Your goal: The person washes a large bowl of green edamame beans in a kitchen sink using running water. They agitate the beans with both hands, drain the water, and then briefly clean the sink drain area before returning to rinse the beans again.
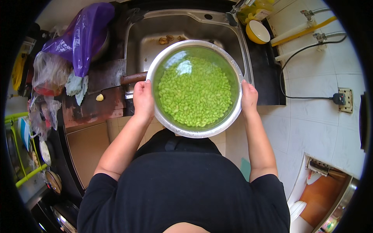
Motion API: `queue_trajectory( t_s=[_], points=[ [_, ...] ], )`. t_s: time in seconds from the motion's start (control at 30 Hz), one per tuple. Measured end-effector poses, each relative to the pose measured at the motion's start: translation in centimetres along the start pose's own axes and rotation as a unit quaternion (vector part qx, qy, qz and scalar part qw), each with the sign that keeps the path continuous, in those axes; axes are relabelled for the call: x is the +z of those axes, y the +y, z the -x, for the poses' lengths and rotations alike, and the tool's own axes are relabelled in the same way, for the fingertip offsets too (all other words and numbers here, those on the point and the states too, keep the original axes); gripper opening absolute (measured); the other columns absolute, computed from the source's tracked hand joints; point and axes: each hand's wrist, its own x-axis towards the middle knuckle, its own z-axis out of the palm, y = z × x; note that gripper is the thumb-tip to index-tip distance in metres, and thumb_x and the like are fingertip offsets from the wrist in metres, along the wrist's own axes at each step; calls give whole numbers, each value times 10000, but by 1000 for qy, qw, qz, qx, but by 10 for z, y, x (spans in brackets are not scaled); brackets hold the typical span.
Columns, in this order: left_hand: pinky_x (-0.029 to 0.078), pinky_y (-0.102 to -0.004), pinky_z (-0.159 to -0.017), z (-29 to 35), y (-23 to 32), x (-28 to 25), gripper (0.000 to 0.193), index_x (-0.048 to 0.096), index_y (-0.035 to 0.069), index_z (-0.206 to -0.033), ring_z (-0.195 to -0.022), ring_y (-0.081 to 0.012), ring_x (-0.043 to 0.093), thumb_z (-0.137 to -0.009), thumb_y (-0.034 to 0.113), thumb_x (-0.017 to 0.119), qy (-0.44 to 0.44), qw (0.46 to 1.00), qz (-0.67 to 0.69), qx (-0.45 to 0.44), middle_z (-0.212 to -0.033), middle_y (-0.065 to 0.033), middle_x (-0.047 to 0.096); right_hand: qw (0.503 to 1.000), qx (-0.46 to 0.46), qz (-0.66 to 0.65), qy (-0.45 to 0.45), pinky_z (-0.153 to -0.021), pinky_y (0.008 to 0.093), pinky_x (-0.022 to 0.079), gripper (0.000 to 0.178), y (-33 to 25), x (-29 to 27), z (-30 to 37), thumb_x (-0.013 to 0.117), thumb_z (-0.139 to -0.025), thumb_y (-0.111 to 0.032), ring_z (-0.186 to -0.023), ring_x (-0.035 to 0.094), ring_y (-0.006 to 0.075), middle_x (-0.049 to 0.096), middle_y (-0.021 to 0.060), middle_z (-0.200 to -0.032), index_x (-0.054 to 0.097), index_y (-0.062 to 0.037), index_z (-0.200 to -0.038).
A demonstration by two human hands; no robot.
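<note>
Two hands grip a metal bowl of green beans at the centre of the frame.
The bowl lies directly between them, the left hand clasping its left rim and the right hand its right, so neither is nearer; being round, it has no long axis. It overlaps the near part of the sink at upper centre, though whether it touches the sink's edge cannot be told. Liquid covers the beans.

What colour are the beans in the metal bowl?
The beans are bright green, seen best in the head view.
</note>
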Motion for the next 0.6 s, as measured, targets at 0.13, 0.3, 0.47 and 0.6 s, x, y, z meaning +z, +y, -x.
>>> queue_trajectory(
  t_s=[0.13,0.3,0.47,0.6],
  points=[
    [404,-224,-596,-5,-6,9,184,440,43,-829,-641,-67,442,-899,210,474,23,999,-27,7,-729,-20,498,999,-11,29,-31,-549,240,391,351,-10,0,-22,505,-860,-288,-589,475,77,569,22,-642,598,23,-727],
    [425,-240,-650,-3,-2,14,189,450,8,-890,-703,-91,486,-899,197,469,46,996,-79,0,-801,-53,533,998,-3,24,-60,-525,239,368,352,-8,1,-36,499,-865,-287,-559,439,69,533,3,-608,574,15,-702],
    [425,-243,-734,-3,2,22,218,470,-15,-1009,-809,-108,513,-902,174,451,49,997,-58,11,-922,-72,552,997,12,-1,-73,-522,238,364,351,-9,5,-43,489,-873,-280,-559,437,70,524,1,-602,562,5,-682],
    [423,-236,-746,-5,4,22,245,475,-12,-1057,-830,-100,519,-899,174,454,39,997,-60,16,-939,-57,563,996,24,0,-82,-530,236,372,335,-19,8,-43,491,-874,-272,-569,451,73,538,9,-625,566,5,-701]
  ],
)
